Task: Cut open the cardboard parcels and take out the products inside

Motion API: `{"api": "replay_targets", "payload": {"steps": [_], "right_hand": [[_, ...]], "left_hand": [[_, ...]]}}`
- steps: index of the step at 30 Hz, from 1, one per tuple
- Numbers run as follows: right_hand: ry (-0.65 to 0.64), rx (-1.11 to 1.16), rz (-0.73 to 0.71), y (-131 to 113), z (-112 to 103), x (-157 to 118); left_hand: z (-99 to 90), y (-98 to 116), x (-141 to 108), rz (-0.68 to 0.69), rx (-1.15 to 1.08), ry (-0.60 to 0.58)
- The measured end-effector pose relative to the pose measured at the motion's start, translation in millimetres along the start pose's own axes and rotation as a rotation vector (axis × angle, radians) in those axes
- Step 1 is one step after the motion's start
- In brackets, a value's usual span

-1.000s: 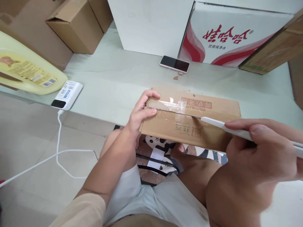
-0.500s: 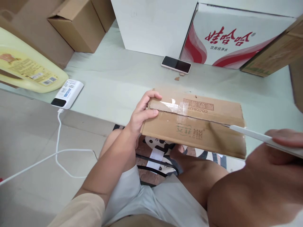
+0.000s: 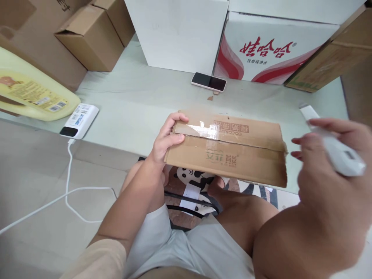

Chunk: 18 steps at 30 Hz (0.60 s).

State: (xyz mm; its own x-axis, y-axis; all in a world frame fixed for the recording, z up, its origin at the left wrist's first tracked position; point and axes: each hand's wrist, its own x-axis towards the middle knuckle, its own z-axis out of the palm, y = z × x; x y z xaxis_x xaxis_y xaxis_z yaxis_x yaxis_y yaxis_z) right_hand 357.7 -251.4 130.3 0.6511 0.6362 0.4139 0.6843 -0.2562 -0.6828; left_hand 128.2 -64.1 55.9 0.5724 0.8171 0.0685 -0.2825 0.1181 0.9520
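A flat brown cardboard box (image 3: 229, 155) with printed characters and shiny clear tape rests at the table's near edge. A dark seam runs along its upper face. My left hand (image 3: 168, 137) grips the box's left end, thumb on top. Off the box's right end, my right hand (image 3: 325, 155) holds a white utility knife (image 3: 334, 149) between thumb and fingers. The knife points up and left, apart from the box; its tip is over the table.
A phone (image 3: 208, 82) lies behind the box, near small brown scraps. White cartons (image 3: 180, 35) and a red-and-white box (image 3: 267, 50) stand behind. At left are a yellow jug (image 3: 31, 89) and a white device (image 3: 80, 121) with a cable.
My right hand has lifted the knife off the box's seam and turned it to point up and left. The whole view has shifted slightly, with the box appearing further left.
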Motion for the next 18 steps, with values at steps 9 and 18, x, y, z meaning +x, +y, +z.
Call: {"api": "replay_targets", "payload": {"steps": [9, 18], "right_hand": [[-0.116, -0.022, 0.036, -19.1, 17.5, 0.7], [-0.026, 0.597, -0.033, 0.8, 105.0, 4.0]], "left_hand": [[-12.9, 34.0, -4.5, -0.081, 0.515, 0.163], [-19.2, 43.8, -4.7, 0.197, 0.627, 0.406]]}}
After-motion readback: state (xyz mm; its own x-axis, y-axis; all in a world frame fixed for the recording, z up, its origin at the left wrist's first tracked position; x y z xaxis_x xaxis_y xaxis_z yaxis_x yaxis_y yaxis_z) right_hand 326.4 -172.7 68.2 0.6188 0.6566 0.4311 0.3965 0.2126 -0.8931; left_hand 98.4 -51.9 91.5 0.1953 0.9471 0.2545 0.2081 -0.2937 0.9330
